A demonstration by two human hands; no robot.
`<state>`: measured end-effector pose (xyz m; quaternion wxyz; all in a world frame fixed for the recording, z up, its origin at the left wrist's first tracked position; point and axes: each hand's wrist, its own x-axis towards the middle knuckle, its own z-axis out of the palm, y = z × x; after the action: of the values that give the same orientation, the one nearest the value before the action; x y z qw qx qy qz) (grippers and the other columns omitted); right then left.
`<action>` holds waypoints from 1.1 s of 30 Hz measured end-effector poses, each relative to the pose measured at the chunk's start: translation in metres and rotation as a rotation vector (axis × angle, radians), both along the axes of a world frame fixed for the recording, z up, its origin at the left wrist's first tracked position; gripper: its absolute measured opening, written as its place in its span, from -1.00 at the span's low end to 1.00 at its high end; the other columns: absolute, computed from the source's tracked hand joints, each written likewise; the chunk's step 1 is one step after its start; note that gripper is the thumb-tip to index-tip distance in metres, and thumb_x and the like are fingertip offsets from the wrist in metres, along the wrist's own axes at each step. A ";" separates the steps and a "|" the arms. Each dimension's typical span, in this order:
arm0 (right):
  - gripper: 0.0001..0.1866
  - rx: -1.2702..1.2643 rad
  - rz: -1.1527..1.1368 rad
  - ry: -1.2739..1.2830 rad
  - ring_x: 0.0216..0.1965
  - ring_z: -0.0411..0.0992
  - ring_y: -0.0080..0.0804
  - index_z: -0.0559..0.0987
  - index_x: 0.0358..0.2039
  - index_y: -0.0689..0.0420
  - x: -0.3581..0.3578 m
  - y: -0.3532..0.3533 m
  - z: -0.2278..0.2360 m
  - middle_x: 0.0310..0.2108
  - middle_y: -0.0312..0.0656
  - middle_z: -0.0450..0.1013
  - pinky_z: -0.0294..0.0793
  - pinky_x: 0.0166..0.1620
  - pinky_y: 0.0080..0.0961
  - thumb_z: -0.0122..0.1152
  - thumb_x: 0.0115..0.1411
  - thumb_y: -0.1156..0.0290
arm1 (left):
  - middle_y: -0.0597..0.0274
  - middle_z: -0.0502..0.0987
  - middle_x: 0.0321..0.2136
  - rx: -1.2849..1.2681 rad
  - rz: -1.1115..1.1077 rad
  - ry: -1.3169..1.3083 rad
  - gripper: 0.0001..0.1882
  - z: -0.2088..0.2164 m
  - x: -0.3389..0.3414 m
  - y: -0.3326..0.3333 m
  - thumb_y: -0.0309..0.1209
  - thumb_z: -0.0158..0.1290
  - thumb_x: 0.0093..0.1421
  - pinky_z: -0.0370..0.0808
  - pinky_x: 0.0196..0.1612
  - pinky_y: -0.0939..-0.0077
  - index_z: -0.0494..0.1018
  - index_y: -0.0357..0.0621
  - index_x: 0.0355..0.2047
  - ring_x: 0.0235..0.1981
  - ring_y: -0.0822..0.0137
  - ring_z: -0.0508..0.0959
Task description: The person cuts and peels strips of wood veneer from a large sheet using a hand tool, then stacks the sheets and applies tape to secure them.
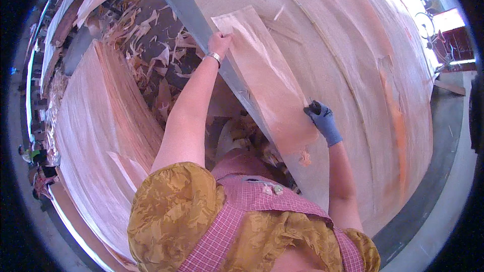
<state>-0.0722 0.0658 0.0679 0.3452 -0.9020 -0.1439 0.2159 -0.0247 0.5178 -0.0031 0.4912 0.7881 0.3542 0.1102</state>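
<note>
Pink checked apron (267, 196) and gold patterned shirt (171, 211) fill the bottom of the head view, nearest the camera; above them a pale veneer strip (267, 80) lies slantwise over broad veneer sheets (343, 35) and along the grey edge (184, 7) of the surface; the bare left hand (220, 45) has its grip closed on the strip's upper left side, while the gloved right hand (321, 118) curls at its lower right edge, and I cannot tell whether that grip pinches it; the left forearm (184, 111) hides part of the scattered scraps (161, 58) on the floor; a stack of sheets (91, 136) stands to the left, a bicycle (426, 25) far off at upper right
</note>
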 end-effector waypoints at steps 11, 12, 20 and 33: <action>-0.63 -0.264 0.139 -0.172 -0.40 0.49 -0.01 0.51 -0.43 0.14 0.015 0.050 0.007 -0.51 0.01 0.48 0.40 -0.36 -0.22 0.29 0.13 0.06 | -0.06 0.59 -0.57 0.140 -0.034 0.271 -0.51 0.003 0.022 0.048 0.00 0.27 -0.04 0.52 -0.31 0.20 0.55 -0.27 -0.57 -0.44 0.04 0.64; -0.64 -0.282 0.108 -0.144 -0.37 0.49 -0.01 0.52 -0.40 0.13 0.014 0.050 0.005 -0.46 0.01 0.49 0.42 -0.33 -0.21 0.30 0.12 0.07 | -0.05 0.59 -0.57 0.139 -0.048 0.264 -0.51 0.001 0.025 0.049 0.00 0.27 -0.05 0.52 -0.30 0.19 0.55 -0.27 -0.58 -0.45 0.02 0.63; -0.75 -0.128 0.027 -0.532 -0.04 0.38 -0.02 0.51 -0.13 0.14 0.043 0.110 0.054 -0.10 0.01 0.43 0.42 -0.08 -0.22 0.23 0.16 0.46 | -0.06 0.21 0.25 0.618 -0.094 0.240 -0.05 0.045 -0.003 0.032 -0.02 0.33 -0.08 0.19 0.22 0.03 0.16 -0.21 0.22 0.26 0.09 0.25; -0.82 -0.446 0.982 -0.640 -0.33 0.55 -0.16 0.49 -0.19 -0.03 0.196 0.417 -0.018 -0.32 -0.16 0.54 0.53 -0.36 -0.21 0.03 0.21 0.28 | 0.04 0.26 0.21 0.743 -0.439 -0.161 0.21 0.044 0.023 0.089 -0.16 0.43 -0.24 0.17 0.29 0.09 -0.03 -0.13 0.36 0.27 0.05 0.22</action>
<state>0.1237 0.4826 0.0498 -0.0507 -0.8009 -0.5893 0.0935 -0.0022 0.6067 0.0411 0.2121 0.9567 0.0754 0.1844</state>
